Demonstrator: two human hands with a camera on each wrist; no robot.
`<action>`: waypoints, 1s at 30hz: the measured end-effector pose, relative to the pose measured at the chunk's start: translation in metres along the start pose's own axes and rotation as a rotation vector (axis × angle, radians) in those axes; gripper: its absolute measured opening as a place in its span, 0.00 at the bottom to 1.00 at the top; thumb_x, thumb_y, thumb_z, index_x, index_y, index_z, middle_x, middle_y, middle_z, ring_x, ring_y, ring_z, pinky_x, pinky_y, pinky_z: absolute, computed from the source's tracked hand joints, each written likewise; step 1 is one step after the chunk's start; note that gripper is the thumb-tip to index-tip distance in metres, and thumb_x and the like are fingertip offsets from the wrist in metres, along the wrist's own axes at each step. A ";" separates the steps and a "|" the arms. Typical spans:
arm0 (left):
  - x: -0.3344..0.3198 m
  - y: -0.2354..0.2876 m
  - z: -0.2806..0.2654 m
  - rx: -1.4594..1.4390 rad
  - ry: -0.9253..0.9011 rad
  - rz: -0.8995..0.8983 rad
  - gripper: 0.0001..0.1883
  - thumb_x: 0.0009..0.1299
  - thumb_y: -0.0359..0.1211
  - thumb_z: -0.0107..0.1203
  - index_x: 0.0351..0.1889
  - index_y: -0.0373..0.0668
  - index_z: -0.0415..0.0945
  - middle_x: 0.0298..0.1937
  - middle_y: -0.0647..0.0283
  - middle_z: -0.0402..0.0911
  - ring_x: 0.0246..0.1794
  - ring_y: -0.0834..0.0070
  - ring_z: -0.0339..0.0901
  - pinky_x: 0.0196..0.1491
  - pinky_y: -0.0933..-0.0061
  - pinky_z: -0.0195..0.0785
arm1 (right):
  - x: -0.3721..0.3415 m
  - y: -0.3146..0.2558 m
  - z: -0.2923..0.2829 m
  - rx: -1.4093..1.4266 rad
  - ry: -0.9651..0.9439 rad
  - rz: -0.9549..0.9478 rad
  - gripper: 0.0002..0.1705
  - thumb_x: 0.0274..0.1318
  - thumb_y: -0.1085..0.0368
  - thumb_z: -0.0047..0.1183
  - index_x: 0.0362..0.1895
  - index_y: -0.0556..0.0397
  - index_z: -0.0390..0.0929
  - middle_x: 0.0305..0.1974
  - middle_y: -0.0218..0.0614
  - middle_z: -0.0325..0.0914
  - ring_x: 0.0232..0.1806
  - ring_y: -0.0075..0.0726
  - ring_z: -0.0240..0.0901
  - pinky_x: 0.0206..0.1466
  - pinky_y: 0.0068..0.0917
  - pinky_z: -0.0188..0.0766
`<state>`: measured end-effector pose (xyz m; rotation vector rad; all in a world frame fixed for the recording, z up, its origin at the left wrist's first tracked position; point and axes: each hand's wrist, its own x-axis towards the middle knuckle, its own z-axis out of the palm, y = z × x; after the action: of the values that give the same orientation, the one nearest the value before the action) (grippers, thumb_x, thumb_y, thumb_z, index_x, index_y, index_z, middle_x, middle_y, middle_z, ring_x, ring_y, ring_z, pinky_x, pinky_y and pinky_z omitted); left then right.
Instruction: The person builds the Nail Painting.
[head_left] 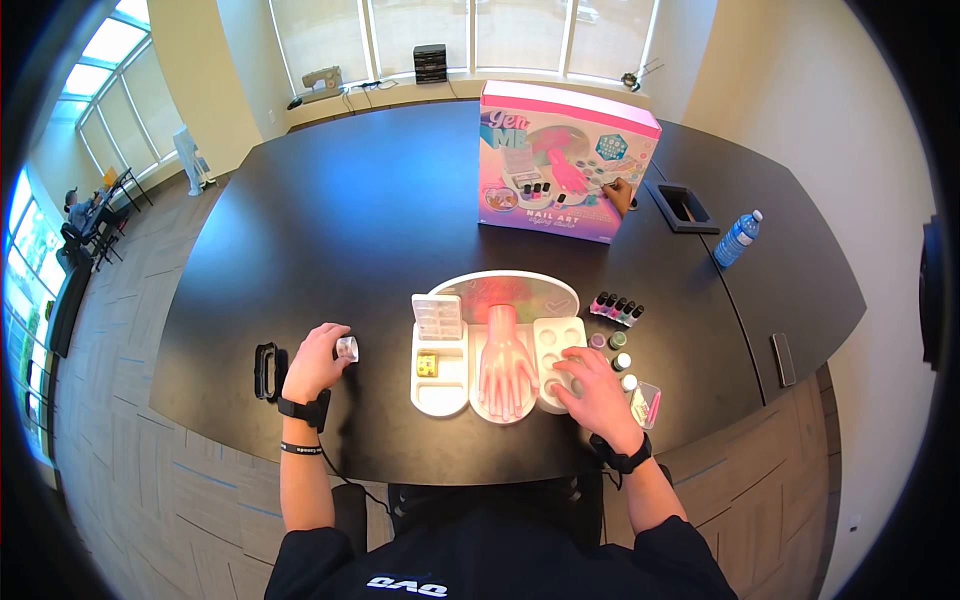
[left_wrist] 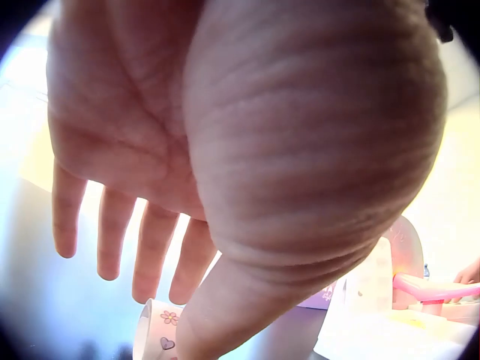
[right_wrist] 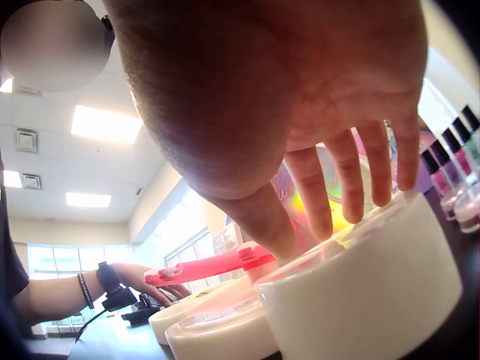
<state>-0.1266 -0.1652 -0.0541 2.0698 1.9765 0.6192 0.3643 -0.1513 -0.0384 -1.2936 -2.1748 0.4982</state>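
My left hand (head_left: 315,362) pinches a small roll of stickers (head_left: 347,349) between thumb and index finger, low over the table's left part. Flowers and a heart show on the roll (left_wrist: 166,330) in the left wrist view; the other fingers hang straight. My right hand (head_left: 592,388) rests its fingertips on the white tray with round wells (head_left: 560,333), fingers fairly straight and thumb at the left rim. Left of that tray, a pink model hand (head_left: 505,365) lies palm down on the white base. A yellow item (head_left: 427,364) sits in a compartment at its left, below a clear divided case (head_left: 437,316).
Several nail polish bottles (head_left: 617,308), small jars (head_left: 622,362) and a clear box (head_left: 648,405) stand right of the tray. Behind is a large nail art box (head_left: 560,170). A water bottle (head_left: 738,238) and a dark phone-like slab (head_left: 782,360) are farther right. A black case (head_left: 266,372) lies far left.
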 end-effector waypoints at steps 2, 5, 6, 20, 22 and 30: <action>0.000 -0.002 0.000 0.005 0.003 -0.011 0.28 0.63 0.27 0.72 0.63 0.39 0.82 0.63 0.55 0.84 0.69 0.49 0.78 0.71 0.53 0.73 | 0.000 0.001 0.000 -0.001 0.001 -0.001 0.18 0.62 0.60 0.69 0.54 0.53 0.89 0.63 0.44 0.81 0.71 0.55 0.72 0.74 0.48 0.67; 0.002 -0.002 0.000 0.008 -0.009 -0.029 0.24 0.64 0.27 0.71 0.60 0.40 0.83 0.59 0.56 0.86 0.67 0.50 0.79 0.69 0.53 0.73 | 0.000 0.001 0.000 -0.004 0.003 -0.005 0.19 0.61 0.61 0.69 0.54 0.53 0.89 0.64 0.44 0.81 0.71 0.55 0.72 0.74 0.48 0.68; 0.002 -0.001 0.000 0.008 -0.002 -0.032 0.22 0.65 0.27 0.71 0.59 0.40 0.84 0.56 0.56 0.86 0.65 0.50 0.79 0.68 0.53 0.74 | 0.000 0.001 0.000 -0.002 0.001 -0.004 0.19 0.61 0.61 0.69 0.54 0.53 0.88 0.64 0.44 0.81 0.71 0.55 0.72 0.74 0.48 0.68; 0.004 0.069 -0.024 -0.128 0.149 0.125 0.18 0.67 0.26 0.70 0.55 0.38 0.81 0.53 0.55 0.86 0.59 0.50 0.82 0.63 0.55 0.74 | 0.001 0.001 0.000 -0.008 -0.010 0.001 0.19 0.62 0.60 0.69 0.55 0.53 0.88 0.64 0.43 0.81 0.72 0.54 0.72 0.74 0.48 0.69; 0.006 0.089 -0.026 -0.167 0.158 0.154 0.19 0.66 0.26 0.71 0.55 0.37 0.81 0.53 0.54 0.86 0.58 0.49 0.82 0.63 0.55 0.75 | 0.001 0.001 -0.001 -0.003 -0.005 0.001 0.19 0.62 0.60 0.69 0.55 0.53 0.88 0.64 0.43 0.81 0.71 0.54 0.72 0.74 0.48 0.69; 0.012 0.142 -0.013 -0.250 0.119 0.312 0.16 0.68 0.28 0.71 0.53 0.39 0.81 0.53 0.56 0.85 0.60 0.52 0.81 0.63 0.55 0.75 | 0.000 -0.001 -0.001 -0.002 -0.007 -0.001 0.19 0.62 0.60 0.69 0.54 0.53 0.88 0.64 0.44 0.81 0.71 0.55 0.72 0.73 0.48 0.69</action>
<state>-0.0048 -0.1660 0.0210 2.2388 1.5433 1.0153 0.3646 -0.1512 -0.0369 -1.2932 -2.1823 0.5008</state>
